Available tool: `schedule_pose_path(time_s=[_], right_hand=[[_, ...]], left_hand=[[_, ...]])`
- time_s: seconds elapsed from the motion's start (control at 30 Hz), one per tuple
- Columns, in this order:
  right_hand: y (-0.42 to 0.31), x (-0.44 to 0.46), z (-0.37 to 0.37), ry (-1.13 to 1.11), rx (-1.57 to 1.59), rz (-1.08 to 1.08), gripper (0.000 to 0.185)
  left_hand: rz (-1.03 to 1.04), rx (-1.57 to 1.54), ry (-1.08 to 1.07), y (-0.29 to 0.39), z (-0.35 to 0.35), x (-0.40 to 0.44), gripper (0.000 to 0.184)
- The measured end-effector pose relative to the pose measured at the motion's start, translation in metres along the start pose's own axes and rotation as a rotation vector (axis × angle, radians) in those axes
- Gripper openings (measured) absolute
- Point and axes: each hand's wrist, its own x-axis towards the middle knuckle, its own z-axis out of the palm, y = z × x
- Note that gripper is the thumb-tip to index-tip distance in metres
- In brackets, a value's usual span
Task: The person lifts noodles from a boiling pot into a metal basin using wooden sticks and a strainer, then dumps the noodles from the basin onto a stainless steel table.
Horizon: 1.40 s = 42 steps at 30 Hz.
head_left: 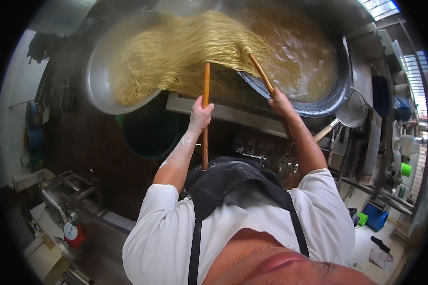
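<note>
My left hand (201, 114) is wrapped round a long wooden stick (205, 85), whose lower end points back at my apron. A second wooden stick (261, 73) is gripped in my right hand (279, 101), slanting up to the left. The far ends of both sticks go into a big mass of yellow noodles (209, 40). The noodles stretch from the large pot of cloudy, brownish water (305, 52) on the right across to a wide metal bowl (98, 78) on the left, where many lie heaped. The sticks' tips are hidden among the noodles.
A wire strainer (352, 110) with a pale handle rests by the pot's right rim. Below the bowl stands a dark green bucket (150, 135). A red dial scale (73, 233) is at lower left, and a blue container (375, 216) at lower right.
</note>
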Motion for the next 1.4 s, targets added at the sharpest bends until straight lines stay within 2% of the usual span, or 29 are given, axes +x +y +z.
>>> schedule_pose_path(time_s=[0.13,0.23,0.3,0.37,0.4,0.43,0.47,0.5,0.53,0.6,0.63,0.73,0.8,0.9,0.97,1.0,1.03,1.07,1.13,1.2,1.27,1.3,1.33,1.37,1.4], right_hand=[[-0.122,-0.004,0.005,0.007,0.004,-0.044,0.031],[-0.213,0.009,0.015,-0.016,0.001,-0.166,0.035],[-0.283,0.011,0.018,-0.095,0.029,-0.09,0.036],[-0.329,0.02,0.033,-0.109,-0.025,-0.124,0.035],[-0.347,0.023,0.043,-0.093,-0.045,-0.201,0.034],[-0.371,0.023,0.047,-0.169,-0.024,-0.171,0.031],[-0.384,0.028,0.064,-0.113,-0.033,-0.21,0.03],[-0.394,0.03,0.07,-0.193,-0.075,-0.325,0.028],[-0.393,0.035,0.089,-0.166,-0.076,-0.346,0.027],[-0.386,0.056,0.12,-0.079,-0.084,-0.41,0.025],[-0.375,0.053,0.117,-0.141,-0.146,-0.478,0.024],[-0.323,0.053,0.12,-0.17,-0.259,-0.411,0.027],[-0.283,0.05,0.1,-0.172,-0.344,-0.395,0.027],[-0.236,0.028,0.035,-0.136,-0.345,-0.294,0.024],[-0.192,0.013,-0.017,-0.146,-0.393,-0.265,0.027],[-0.173,0.0,-0.049,-0.173,-0.459,-0.248,0.028],[-0.159,-0.018,-0.082,-0.18,-0.453,-0.19,0.028],[-0.143,-0.037,-0.11,-0.192,-0.444,-0.133,0.029],[-0.084,-0.065,-0.153,-0.129,-0.398,-0.136,0.032],[-0.045,-0.088,-0.186,-0.057,-0.325,-0.017,0.033],[0.006,-0.086,-0.203,0.042,-0.315,0.067,0.033],[0.019,-0.078,-0.215,-0.009,-0.289,0.212,0.03],[0.054,-0.065,-0.22,0.013,-0.436,0.161,0.028],[0.063,-0.054,-0.224,-0.015,-0.487,0.204,0.024],[0.07,-0.044,-0.229,-0.041,-0.538,0.246,0.02]], left_hand=[[-0.17,-0.398,-0.032,0.107,-0.053,0.008,0.031],[-0.136,-0.449,0.025,0.122,-0.098,0.017,0.024],[-0.116,-0.478,0.09,0.123,-0.134,0.016,0.019],[-0.097,-0.496,0.157,0.121,-0.168,0.017,0.019],[-0.099,-0.488,0.208,0.121,-0.183,0.017,0.019],[-0.092,-0.503,0.231,0.117,-0.196,0.018,0.018],[-0.09,-0.525,0.259,0.113,-0.213,0.027,0.018],[-0.103,-0.547,0.287,0.105,-0.228,0.033,0.018],[-0.119,-0.568,0.312,0.096,-0.241,0.033,0.018],[-0.17,-0.529,0.32,0.07,-0.269,0.042,0.017],[-0.209,-0.504,0.329,0.051,-0.279,0.036,0.017],[-0.429,-0.179,0.324,0.01,-0.294,0.009,0.017],[-0.469,0.09,0.304,0.015,-0.305,-0.031,0.034],[-0.636,0.125,0.111,0.036,-0.365,-0.098,0.069],[-0.721,0.256,0.1,0.097,-0.402,-0.15,0.067],[-0.638,0.444,0.125,0.098,-0.438,-0.176,0.064],[-0.402,0.844,-0.013,0.12,-0.477,-0.198,0.062],[-0.688,0.834,0.006,0.208,-0.452,-0.204,0.063],[-0.674,0.815,0.01,0.256,-0.472,-0.237,0.065],[-0.603,0.783,0.109,0.294,-0.436,-0.225,0.066],[-0.528,0.686,0.125,0.291,-0.389,-0.207,0.071],[-0.484,0.657,0.105,0.261,-0.371,-0.197,0.072],[-0.758,0.561,0.111,0.275,-0.316,-0.172,0.069],[-0.814,0.386,-0.017,0.256,-0.293,-0.158,0.067],[-0.857,0.343,-0.157,0.244,-0.262,-0.141,0.066]])
